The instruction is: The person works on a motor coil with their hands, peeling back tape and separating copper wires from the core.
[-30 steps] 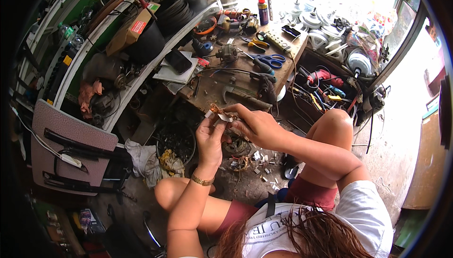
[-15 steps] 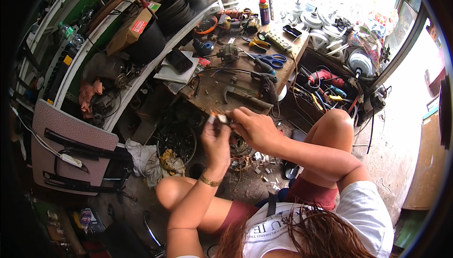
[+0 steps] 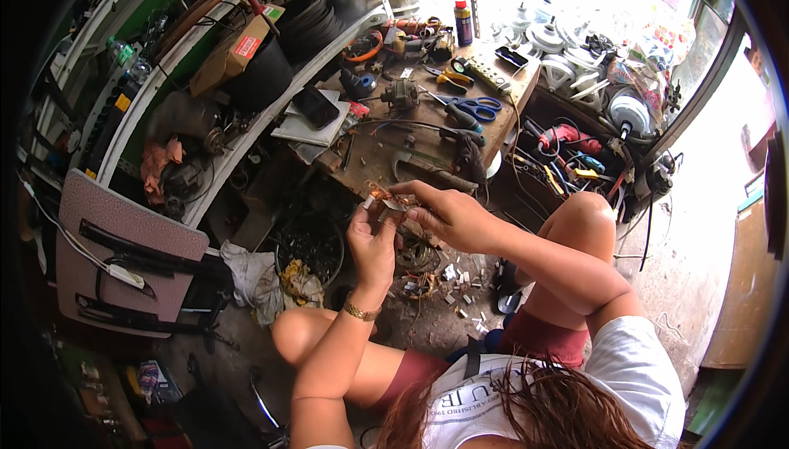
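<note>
My left hand (image 3: pixel 372 239), with a gold-coloured watch band (image 3: pixel 362 309) at its wrist, is closed on the lower side of a small part with copper-coloured wire (image 3: pixel 380 193). From the right, the fingers of my right hand (image 3: pixel 450 217) close over the same part. A pale, flat bit shows between the two thumbs; its exact kind is too small to make out. Both hands are in front of the wooden bench's near edge, above the floor. On the bench just beyond lies a hammer (image 3: pixel 436 171).
Blue-handled scissors (image 3: pixel 475 109), a small motor (image 3: pixel 400 96) and a phone (image 3: pixel 316 105) lie on the bench. Below my hands, small pale metal pieces (image 3: pixel 450 272) are scattered on the floor. A basin of dark scraps (image 3: pixel 311 239) stands left; a tool box (image 3: pixel 559 141) stands right.
My fingers have shifted around the part, and more of its copper-coloured wire shows. My right hand has moved slightly right. The whole view has shifted a little.
</note>
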